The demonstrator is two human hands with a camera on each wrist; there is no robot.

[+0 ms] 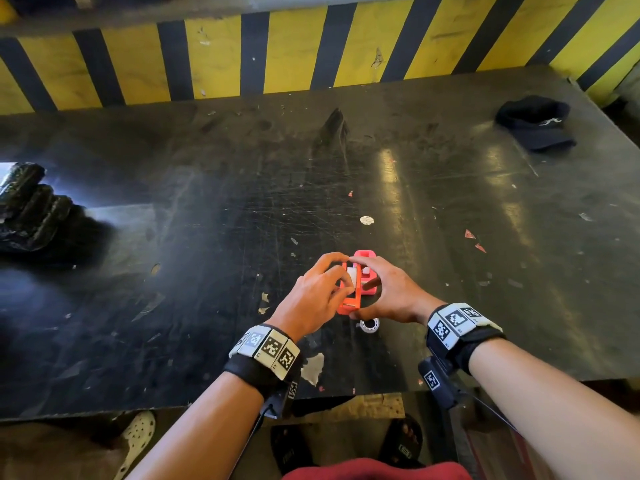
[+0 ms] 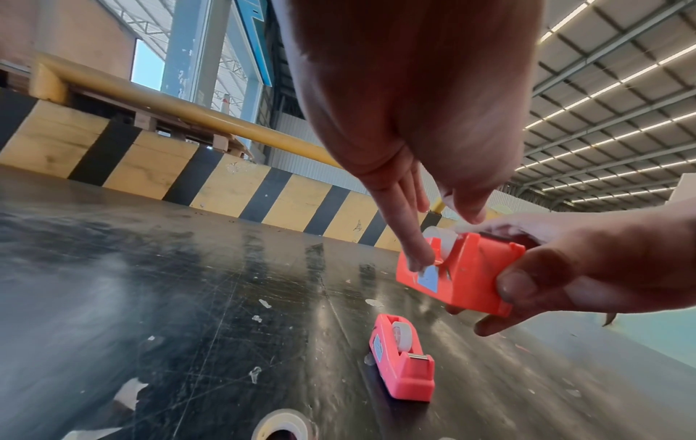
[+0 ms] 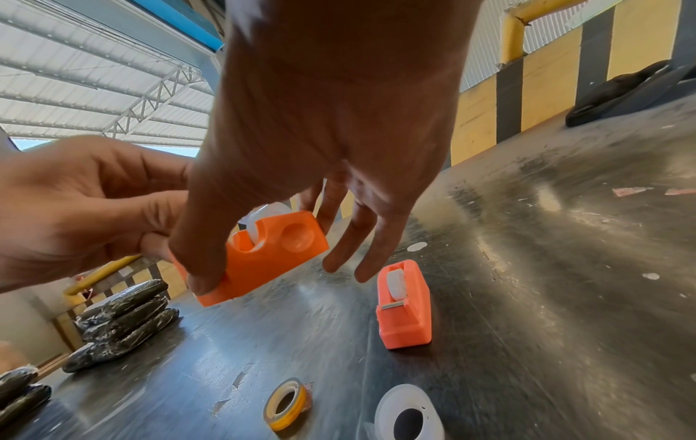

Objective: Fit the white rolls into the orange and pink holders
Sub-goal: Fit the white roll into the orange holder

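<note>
My right hand (image 1: 363, 284) grips the orange holder (image 1: 349, 303) a little above the black table (image 1: 173, 271), thumb on its near side (image 3: 199, 277) and fingers round the far side. A white roll (image 2: 440, 242) sits in the holder's slot. My left hand (image 1: 341, 278) pinches at that roll from above, index fingertip (image 2: 418, 259) on the holder's side by the slot. The pink holder (image 2: 403, 363) stands on the table just beyond, with a white roll (image 3: 397, 282) in it. A loose white roll (image 1: 370, 325) lies under my right hand.
A yellowish roll (image 3: 288, 407) lies beside the loose white roll (image 3: 408, 416). Black wrapped bundles (image 1: 31, 206) are stacked at the left edge. A dark cap (image 1: 535, 123) lies at the far right. A yellow and black striped barrier (image 1: 214, 60) runs behind the table.
</note>
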